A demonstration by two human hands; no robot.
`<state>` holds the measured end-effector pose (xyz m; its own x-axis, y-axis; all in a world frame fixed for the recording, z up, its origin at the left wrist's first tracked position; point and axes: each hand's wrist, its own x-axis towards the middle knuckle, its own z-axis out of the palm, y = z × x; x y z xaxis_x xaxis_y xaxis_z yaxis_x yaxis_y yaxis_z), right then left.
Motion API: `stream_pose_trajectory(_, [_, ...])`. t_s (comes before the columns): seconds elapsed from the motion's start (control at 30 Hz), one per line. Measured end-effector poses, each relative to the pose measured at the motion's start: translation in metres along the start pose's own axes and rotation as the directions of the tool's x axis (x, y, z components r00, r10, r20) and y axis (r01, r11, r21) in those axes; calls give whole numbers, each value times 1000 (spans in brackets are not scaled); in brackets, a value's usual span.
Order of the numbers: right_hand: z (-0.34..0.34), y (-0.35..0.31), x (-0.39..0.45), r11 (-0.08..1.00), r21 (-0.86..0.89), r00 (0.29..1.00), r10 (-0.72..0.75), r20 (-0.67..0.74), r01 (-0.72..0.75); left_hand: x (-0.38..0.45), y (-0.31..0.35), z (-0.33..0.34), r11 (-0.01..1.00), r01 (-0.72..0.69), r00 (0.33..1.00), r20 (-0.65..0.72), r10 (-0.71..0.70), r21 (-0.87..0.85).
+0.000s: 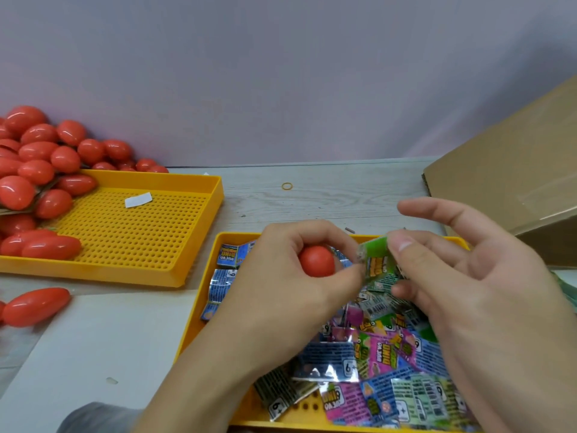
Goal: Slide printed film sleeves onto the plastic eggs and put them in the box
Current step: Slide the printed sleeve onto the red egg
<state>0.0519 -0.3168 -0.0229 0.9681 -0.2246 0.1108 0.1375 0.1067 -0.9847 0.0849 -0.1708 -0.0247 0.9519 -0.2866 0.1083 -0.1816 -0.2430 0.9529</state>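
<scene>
My left hand (281, 276) grips a red plastic egg (317, 260), whose rounded end shows between the fingers. My right hand (452, 276) pinches a green printed film sleeve (376, 264) between thumb and fingers, just right of the egg; the left thumb touches the sleeve's edge. Both hands hover over a yellow tray (199, 310) filled with several loose printed sleeves (374, 364) in blue, pink and green. The brown cardboard box (512, 170) stands at the right.
A second yellow perforated tray (140, 232) at the left holds a heap of red eggs (37, 170) and a white slip of paper (138, 200). One loose red egg (36, 306) lies on the table at the left. A rubber band (287, 186) lies farther back.
</scene>
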Motion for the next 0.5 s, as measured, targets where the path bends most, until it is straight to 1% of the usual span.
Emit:
stream_pose_trajectory(0.07, [0, 0, -1, 999, -32, 1000, -8, 10, 9, -1, 1, 1, 1000, -4, 1000, 25, 4, 6])
stream_pose_trajectory(0.17, [2, -2, -1, 997, -71, 999, -25, 22, 27, 1, 1, -1, 1000, -17, 999, -38, 16, -25])
stream_pose_trajectory(0.23, [4, -4, -2, 999, -48, 999, -18, 37, 19, 2, 0, -2, 998, -22, 996, -88, 17, -59])
stream_pose_trajectory(0.3, [6, -5, -2, 1000, -1, 999, -5, 49, 5, 2, 0, -3, 997, -29, 994, -107, 21, -74])
stream_pose_trajectory(0.4, [7, -5, -2, 998, 63, 997, 16, 69, -21, 2, 1, -3, 996, -56, 994, -97, 49, -71])
stream_pose_trajectory(0.5, [8, -6, -1, 998, 57, 998, 2, 55, -6, 1, 4, -2, 995, -101, 994, -51, 99, -26])
